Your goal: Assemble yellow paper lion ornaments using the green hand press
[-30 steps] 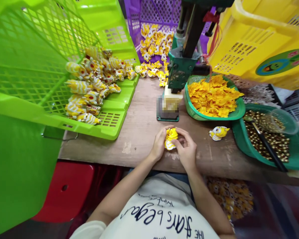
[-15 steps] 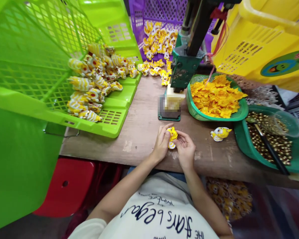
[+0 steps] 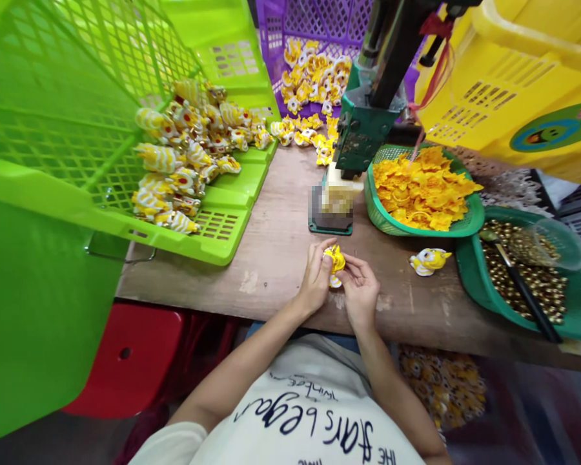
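Observation:
Both my hands hold one small yellow-and-white plastic figure [image 3: 336, 259] above the table's front part. My left hand [image 3: 315, 274] grips it from the left, thumb on its face. On its other side, the fingers of my right hand [image 3: 361, 284] pinch it, hiding part of its surface. Just beyond stands a green press [image 3: 365, 126] with a blurred-out block on its base [image 3: 330, 227]. To the right, a similar yellow-and-white figure [image 3: 430, 261] lies alone on the wooden table [image 3: 271, 258].
A green crate [image 3: 217, 252] on the left holds many striped pieces. At the back is a purple crate [image 3: 319, 26] with more parts. On the right stand a green basket [image 3: 416, 230] of yellow pieces, a green tray [image 3: 479, 294] of gold beads with a black-handled spoon [image 3: 527, 290], and a yellow crate [image 3: 484, 84].
The view has shifted slightly, so the press and baskets appear a little further right. Both hands stay on the figure, its position between the fingers almost unchanged.

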Demonstrator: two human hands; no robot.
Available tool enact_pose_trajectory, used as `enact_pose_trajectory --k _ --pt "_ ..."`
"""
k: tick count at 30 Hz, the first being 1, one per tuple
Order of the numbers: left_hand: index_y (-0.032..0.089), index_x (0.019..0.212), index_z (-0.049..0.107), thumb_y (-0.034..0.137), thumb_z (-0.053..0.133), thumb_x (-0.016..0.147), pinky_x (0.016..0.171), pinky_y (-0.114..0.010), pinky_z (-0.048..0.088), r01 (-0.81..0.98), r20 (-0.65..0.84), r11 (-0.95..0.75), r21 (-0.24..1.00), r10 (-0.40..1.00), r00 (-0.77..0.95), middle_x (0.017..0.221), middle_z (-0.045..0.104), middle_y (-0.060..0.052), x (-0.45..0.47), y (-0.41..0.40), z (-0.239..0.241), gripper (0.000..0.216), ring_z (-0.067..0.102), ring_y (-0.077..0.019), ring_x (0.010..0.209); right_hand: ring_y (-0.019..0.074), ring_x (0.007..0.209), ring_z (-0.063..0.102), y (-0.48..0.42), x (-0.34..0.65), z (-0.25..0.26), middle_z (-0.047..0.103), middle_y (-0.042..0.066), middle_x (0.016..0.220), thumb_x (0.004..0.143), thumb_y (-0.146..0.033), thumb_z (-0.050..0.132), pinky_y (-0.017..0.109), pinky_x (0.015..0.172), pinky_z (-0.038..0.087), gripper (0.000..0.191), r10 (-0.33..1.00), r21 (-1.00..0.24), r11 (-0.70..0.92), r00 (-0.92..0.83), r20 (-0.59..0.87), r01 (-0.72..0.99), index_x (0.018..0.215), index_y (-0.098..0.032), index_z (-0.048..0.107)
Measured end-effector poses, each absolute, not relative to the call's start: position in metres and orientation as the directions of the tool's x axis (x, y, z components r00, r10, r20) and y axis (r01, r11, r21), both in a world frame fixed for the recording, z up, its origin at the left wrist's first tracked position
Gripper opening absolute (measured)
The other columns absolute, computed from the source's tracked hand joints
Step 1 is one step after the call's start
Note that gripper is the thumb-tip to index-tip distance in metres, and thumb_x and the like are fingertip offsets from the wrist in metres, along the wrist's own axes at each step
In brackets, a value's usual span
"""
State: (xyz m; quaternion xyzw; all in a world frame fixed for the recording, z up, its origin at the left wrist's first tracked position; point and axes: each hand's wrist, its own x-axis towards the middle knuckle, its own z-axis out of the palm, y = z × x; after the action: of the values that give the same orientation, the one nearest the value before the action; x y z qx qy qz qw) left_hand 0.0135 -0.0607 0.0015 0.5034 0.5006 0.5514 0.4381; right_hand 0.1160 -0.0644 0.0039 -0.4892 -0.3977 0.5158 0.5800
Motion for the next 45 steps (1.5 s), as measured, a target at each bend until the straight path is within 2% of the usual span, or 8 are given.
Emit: enact_pose_trajectory --k 17,28,31,33,36,38,42,45 --pt "0.020 0.134 0.047 0.055 0.027 0.101 0.102 -0.039 0.043 0.053 0.182 -0.177 0.983 0.979 -0.091 0.119 0.048 -0.010 0.013 -0.062 0.002 0.052 0.052 -0.0218 0.114 0.0223 0.097 0.074 -0.066 0.117 0.004 0.076 0.010 0.104 0.069 -0.026 0.080 0.037 0.091 0.060 0.031 0.985 -0.990 0.026 0.172 0.001 -0.139 0.097 -0.017 0.071" --pt "0.019 0.129 0.051 0.055 0.025 0.101 0.096 -0.039 0.045 0.081 0.221 -0.216 0.973 0.974 -0.058 0.109 0.051 -0.009 0.014 -0.064 0.014 0.053 0.053 -0.0209 0.103 0.0230 0.103 0.072 -0.076 0.113 0.015 0.073 0.010 0.105 0.081 -0.029 0.069 0.037 0.092 0.060 0.022 0.968 -0.990 0.126 0.211 0.136 0.062 0.099 -0.017 0.067" --pt "0.020 0.125 0.056 0.059 0.041 0.095 0.096 -0.039 0.045 0.064 0.205 -0.201 0.978 0.977 -0.062 0.107 0.053 -0.008 0.013 -0.058 0.019 0.051 0.054 -0.0223 0.104 0.0222 0.105 0.071 -0.075 0.115 0.015 0.073 0.009 0.111 0.085 -0.030 0.067 0.036 0.095 0.058 0.023 0.970 -0.983 0.149 0.176 0.166 0.105 0.105 -0.019 0.067" --pt "0.022 0.122 0.058 0.061 0.055 0.088 0.090 -0.037 0.048 -0.049 0.115 -0.118 0.992 0.991 -0.073 0.103 0.056 -0.007 0.011 -0.051 0.022 0.052 0.057 -0.0214 0.097 0.0222 0.110 0.069 -0.072 0.117 0.018 0.071 0.009 0.118 0.086 -0.032 0.067 0.037 0.099 0.056 0.028 0.983 -0.980 0.153 0.080 0.164 0.130 0.112 -0.021 0.066" --pt "0.022 0.124 0.056 0.058 0.057 0.086 0.076 -0.031 0.050 -0.314 -0.083 0.057 0.948 0.994 -0.071 0.098 0.060 -0.005 0.009 -0.041 0.021 0.053 0.060 -0.0174 0.083 0.0230 0.125 0.060 -0.069 0.121 0.024 0.062 0.012 0.135 0.088 -0.034 0.065 0.039 0.109 0.048 0.040 0.989 -0.989 0.136 -0.072 0.131 0.059 0.126 -0.020 0.060" --pt "0.022 0.129 0.053 0.054 0.057 0.088 0.075 -0.029 0.051 -0.419 -0.160 0.112 0.901 0.984 -0.081 0.100 0.062 -0.004 0.010 -0.037 0.017 0.052 0.061 -0.0159 0.083 0.0233 0.132 0.055 -0.067 0.122 0.025 0.056 0.014 0.143 0.089 -0.036 0.065 0.039 0.109 0.048 0.047 0.992 -0.994 0.100 -0.076 0.103 -0.036 0.131 -0.019 0.054" --pt "0.024 0.135 0.051 0.049 0.058 0.089 0.084 -0.029 0.053 -0.491 -0.212 0.143 0.859 0.973 -0.088 0.116 0.064 -0.006 0.019 -0.035 0.012 0.053 0.064 -0.0167 0.097 0.0230 0.127 0.058 -0.064 0.122 0.020 0.057 0.015 0.141 0.079 -0.037 0.076 0.034 0.101 0.052 0.057 0.998 -0.991 0.052 -0.019 0.055 -0.124 0.127 -0.020 0.051" --pt "0.023 0.131 0.057 0.050 0.056 0.090 0.092 -0.034 0.052 -0.425 -0.175 0.128 0.896 0.982 -0.073 0.122 0.065 -0.009 0.023 -0.034 0.012 0.049 0.064 -0.0199 0.107 0.0202 0.117 0.064 -0.058 0.124 0.016 0.064 0.012 0.130 0.076 -0.033 0.078 0.031 0.098 0.053 0.054 1.000 -0.974 -0.018 0.006 -0.020 -0.224 0.123 -0.019 0.054"
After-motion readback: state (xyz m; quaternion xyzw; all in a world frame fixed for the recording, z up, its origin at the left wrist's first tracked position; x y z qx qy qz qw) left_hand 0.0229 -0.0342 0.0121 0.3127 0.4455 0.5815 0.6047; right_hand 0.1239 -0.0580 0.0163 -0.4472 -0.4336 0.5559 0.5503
